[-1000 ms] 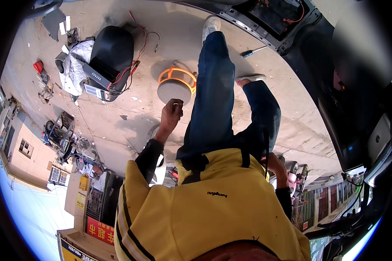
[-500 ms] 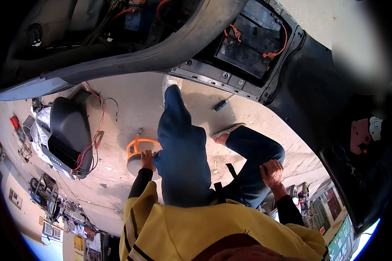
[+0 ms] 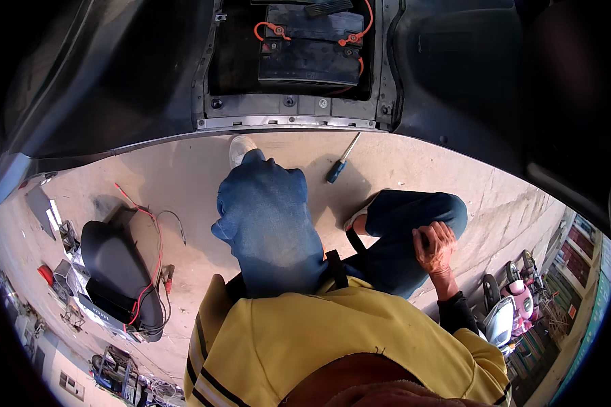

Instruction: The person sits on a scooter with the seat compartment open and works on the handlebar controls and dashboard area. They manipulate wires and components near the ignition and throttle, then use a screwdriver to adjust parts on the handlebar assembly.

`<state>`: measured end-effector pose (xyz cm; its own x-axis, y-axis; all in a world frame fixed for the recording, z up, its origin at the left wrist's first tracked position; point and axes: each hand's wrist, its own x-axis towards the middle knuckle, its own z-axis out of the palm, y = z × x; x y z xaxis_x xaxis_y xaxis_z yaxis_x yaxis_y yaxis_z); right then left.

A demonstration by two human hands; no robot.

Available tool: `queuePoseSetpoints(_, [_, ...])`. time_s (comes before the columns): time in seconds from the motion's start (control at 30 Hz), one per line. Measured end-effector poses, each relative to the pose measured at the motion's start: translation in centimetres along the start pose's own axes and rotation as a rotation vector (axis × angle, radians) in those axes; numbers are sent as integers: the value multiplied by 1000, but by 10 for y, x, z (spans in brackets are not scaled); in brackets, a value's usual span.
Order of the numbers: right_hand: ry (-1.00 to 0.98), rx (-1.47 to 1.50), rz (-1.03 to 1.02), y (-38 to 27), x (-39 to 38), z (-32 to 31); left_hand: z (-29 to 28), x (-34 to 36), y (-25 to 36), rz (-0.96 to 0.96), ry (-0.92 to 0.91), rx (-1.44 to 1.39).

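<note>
My right hand (image 3: 436, 247) rests on my bent right knee, its fingers laid over the trouser cloth and holding nothing. My left hand is out of sight; the left side of my yellow top (image 3: 251, 339) and my left leg (image 3: 268, 210) cover that area. In front of me, dark battery blocks (image 3: 310, 62) joined by orange-red cables (image 3: 352, 41) sit in the open compartment of a black vehicle body (image 3: 136, 81). Below the compartment edge, a screwdriver (image 3: 335, 171) with a blue handle lies on the ground.
On the left a black scooter seat (image 3: 115, 254) lies on the ground, with a red wire (image 3: 159, 251) and dark leads beside it. Parked scooters (image 3: 519, 298) stand at the lower right. A cart (image 3: 115, 370) and clutter sit at the lower left.
My view has swung right and leaned in, so the battery compartment is now straight ahead. My left hand, earlier on an orange-framed stool, and the stool have gone from sight. The right hand stays on the knee.
</note>
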<state>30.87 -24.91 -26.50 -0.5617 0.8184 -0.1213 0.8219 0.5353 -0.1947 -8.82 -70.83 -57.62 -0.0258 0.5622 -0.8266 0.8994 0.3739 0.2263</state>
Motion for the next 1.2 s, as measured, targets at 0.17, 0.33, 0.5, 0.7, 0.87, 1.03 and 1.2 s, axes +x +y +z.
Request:
queuePoseSetpoints(0.17, [247,-31,64,-24,-34,18,-27,37,-40,88,23,49])
queuePoseSetpoints(0.33, [380,1,89,-27,-61,21,-94,85,-25,265,21,21])
queuePoseSetpoints(0.5, [406,35,-14,-15,-57,20,-144,108,23,413,-20,-145])
queuePoseSetpoints(0.7, [517,144,-21,-31,-32,8,-285,85,53,483,187,-122])
queuePoseSetpoints(0.87, [514,181,-29,-76,3,2,-414,-30,98,320,652,-195])
queuePoseSetpoints(1.03, [266,300,101,-84,-3,67,-522,-115,219,682,1013,-233])
queuePoseSetpoints(1.2, [-110,145,302,-50,9,177,-578,-175,334,1077,1288,-180])
